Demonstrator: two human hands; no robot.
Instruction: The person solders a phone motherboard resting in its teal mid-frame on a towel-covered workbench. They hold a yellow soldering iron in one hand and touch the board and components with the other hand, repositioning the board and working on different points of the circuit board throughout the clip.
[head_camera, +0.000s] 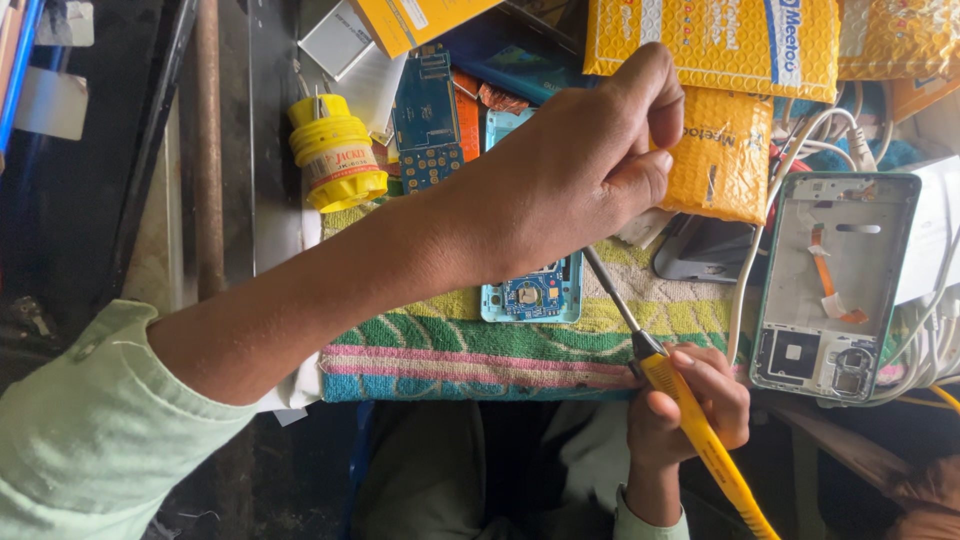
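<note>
A striped cloth (470, 350) lies across the lower middle of the frame, with a small circuit board (531, 296) on it at centre, partly under the left hand (570, 175). At upper left of the cloth stands a screwdriver-bit holder (335, 150), and padded envelopes (715, 45) lie along the top right. An opened phone shell (835, 285) lies at the right edge, and the right hand (690, 405) with a screwdriver (690, 415) sits below the board, at lower right.

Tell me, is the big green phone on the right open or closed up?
Open. The green phone lies with its cover off, showing a bare inner frame, an orange ribbon strip and small parts inside.
</note>
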